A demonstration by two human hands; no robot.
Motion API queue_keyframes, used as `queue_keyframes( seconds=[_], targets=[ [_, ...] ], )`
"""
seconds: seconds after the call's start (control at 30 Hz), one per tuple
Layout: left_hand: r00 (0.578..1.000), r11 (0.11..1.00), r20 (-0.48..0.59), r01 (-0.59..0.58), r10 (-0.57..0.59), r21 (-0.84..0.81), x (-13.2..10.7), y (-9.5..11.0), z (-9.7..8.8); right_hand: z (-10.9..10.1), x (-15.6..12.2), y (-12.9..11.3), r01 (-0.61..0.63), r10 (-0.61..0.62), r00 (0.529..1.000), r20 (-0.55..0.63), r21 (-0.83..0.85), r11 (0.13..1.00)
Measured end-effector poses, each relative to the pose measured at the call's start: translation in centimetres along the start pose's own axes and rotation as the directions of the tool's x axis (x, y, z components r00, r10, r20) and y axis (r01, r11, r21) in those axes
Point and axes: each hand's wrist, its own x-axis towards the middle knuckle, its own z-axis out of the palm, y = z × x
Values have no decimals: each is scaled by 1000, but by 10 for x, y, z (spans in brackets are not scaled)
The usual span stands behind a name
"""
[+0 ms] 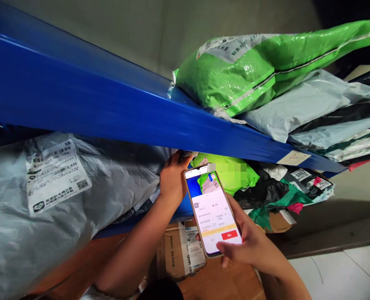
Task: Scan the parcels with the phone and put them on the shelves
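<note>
- The right hand (247,235) is closed around the phone (214,212), cradling it from behind; fingertips show past its left edge and below its bottom edge.
- The right thumb (231,251) lies over the lower right part of the screen, just below a red button; whether it presses the glass I cannot tell.
- The phone is tilted, top leaning left, in front of the lime bag (225,171). Its screen shows a picture of a lime bag with a label, and lines of text below.
- The left hand (172,178) is raised beneath the blue beam (110,93), back of the hand toward the camera, just left of the phone's top.
- The left fingers are bent and reach toward the near end of the lime bag; their tips are partly hidden, so I cannot tell whether they grip it or merely touch.
- The lime bag lies below the beam, partly behind the phone, with a black bag (264,187) beside it on the right.
- A large grey bag (116,179) with a white label (58,175) is left of the left hand.
- Below both hands is a carton (174,252); above the beam rests a green bag (237,79).
</note>
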Motion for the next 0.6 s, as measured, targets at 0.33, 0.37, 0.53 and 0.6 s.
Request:
queue_keyframes(
  seconds=[0.33, 0.37, 0.53, 0.6],
  targets=[
    [998, 994, 29, -51, 49, 92, -7, 5, 6, -5, -18, 21, 128, -140, 989, 51, 193, 973],
    [998, 993, 24, -60, 58, 100, -8, 6, 9, -5, -21, 23, 132, -140, 990, 27, 202, 970],
    [996, 989, -16, -89, 91, 119, -13, 6, 16, -2, -51, 44, 124, -74, 981, -177, 291, 949],
    [995, 990, -22, -90, 93, 111, -14, 5, 18, -2, -67, 54, 118, -7, 956, -293, 362, 925]
  ],
)
